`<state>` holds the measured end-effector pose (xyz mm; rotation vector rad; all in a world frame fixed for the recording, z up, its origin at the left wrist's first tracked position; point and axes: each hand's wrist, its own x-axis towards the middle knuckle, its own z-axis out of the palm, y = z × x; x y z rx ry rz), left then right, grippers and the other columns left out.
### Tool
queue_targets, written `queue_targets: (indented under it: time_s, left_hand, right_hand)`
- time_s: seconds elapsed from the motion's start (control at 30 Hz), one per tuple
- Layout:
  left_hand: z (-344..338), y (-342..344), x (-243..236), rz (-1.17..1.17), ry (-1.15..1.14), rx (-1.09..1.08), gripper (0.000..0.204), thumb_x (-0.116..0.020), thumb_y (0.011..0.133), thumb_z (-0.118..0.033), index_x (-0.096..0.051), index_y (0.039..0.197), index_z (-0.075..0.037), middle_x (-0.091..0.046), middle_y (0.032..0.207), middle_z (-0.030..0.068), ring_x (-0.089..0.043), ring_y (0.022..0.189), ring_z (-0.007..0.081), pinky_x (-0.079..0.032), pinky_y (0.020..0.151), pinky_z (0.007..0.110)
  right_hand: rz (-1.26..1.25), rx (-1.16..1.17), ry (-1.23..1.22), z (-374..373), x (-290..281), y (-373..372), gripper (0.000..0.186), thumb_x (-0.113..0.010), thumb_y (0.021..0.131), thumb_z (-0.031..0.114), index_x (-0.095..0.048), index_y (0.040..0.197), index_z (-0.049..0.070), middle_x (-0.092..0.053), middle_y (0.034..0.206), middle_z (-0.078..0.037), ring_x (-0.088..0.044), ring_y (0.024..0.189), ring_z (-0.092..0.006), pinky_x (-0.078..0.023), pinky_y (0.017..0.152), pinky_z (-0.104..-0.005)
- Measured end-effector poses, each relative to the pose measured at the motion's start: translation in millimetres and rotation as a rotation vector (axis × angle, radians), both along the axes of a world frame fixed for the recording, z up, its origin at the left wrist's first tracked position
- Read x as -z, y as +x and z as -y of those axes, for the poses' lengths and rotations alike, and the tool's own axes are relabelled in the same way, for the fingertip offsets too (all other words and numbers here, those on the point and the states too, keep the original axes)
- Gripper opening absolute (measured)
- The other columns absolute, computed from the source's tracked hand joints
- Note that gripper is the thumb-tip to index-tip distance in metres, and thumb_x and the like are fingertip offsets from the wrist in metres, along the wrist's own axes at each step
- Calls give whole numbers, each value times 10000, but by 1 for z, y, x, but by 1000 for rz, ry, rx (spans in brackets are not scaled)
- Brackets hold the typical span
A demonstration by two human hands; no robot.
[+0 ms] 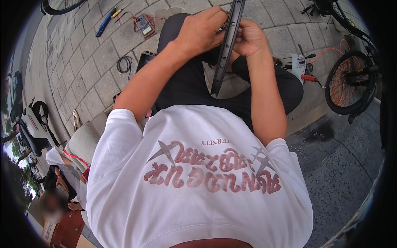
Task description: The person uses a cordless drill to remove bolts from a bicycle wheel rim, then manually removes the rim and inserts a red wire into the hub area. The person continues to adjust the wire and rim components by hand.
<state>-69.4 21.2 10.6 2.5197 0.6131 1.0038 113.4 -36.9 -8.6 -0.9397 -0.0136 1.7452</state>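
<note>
A narrow black bicycle wheel rim (223, 56) with a row of holes stands edge-on between my knees. It carries no tyre where I see it, and its lower end rests near my lap. Against its left side, my left hand (203, 31) is closed, with fingers curled round toward the rim. A small metallic glint shows by those fingertips. On the opposite side my right hand (251, 39) is closed too, with thumb and fingers bent together close to the rim. What the right fingers pinch is hidden, partly by the rim itself.
On the paving at left lie a multimeter (144, 25) with red leads, a blue-handled tool (106, 22) and a coiled black cable (124, 64). At right are a red-handled tool (309, 77), an orange hose (328, 49) and a bicycle wheel (345, 82). A person (62, 182) sits at lower left.
</note>
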Motion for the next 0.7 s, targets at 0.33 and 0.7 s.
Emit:
queue_targets:
  time_s: [0.33, 0.7]
  left_hand:
    - [1, 11, 4, 86, -3, -32, 418, -828, 923, -356, -554, 791, -70, -572, 762, 127, -613, 636, 386, -486, 539, 451]
    - [5, 15, 10, 127, -48, -79, 307, -855, 905, -246, -632, 790, -69, -609, 707, 108, -657, 582, 325, -501, 503, 409]
  right_hand:
    - [-40, -104, 136, 3, 11, 5, 212, -647, 1040, 234, -680, 852, 141, -569, 639, 89, -465, 527, 0, -342, 508, -188]
    - [-91, -32, 386, 32, 35, 3, 301, -543, 1126, 329, -668, 1216, 71, -686, 878, -16, -589, 728, -161, -460, 628, -312]
